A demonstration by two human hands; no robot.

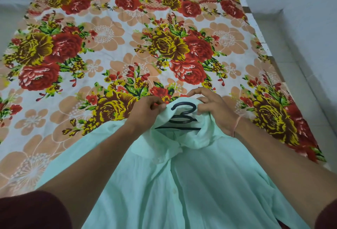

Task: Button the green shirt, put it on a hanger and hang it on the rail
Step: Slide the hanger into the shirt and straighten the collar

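The pale green shirt [191,183] lies front up on the bed, its placket closed down the middle, collar end away from me. A black hanger [184,117] sits inside the neck opening, its hook poking out past the collar. My left hand [147,110] pinches the left side of the collar beside the hook. My right hand [217,112] grips the bunched collar fabric on the right side of the hook. The hanger's shoulders are hidden under the shirt.
The shirt rests on a bed covered by a floral sheet [109,46] with red and yellow roses. White walls and a pale ledge [300,46] run along the right side of the bed. No rail is in view.
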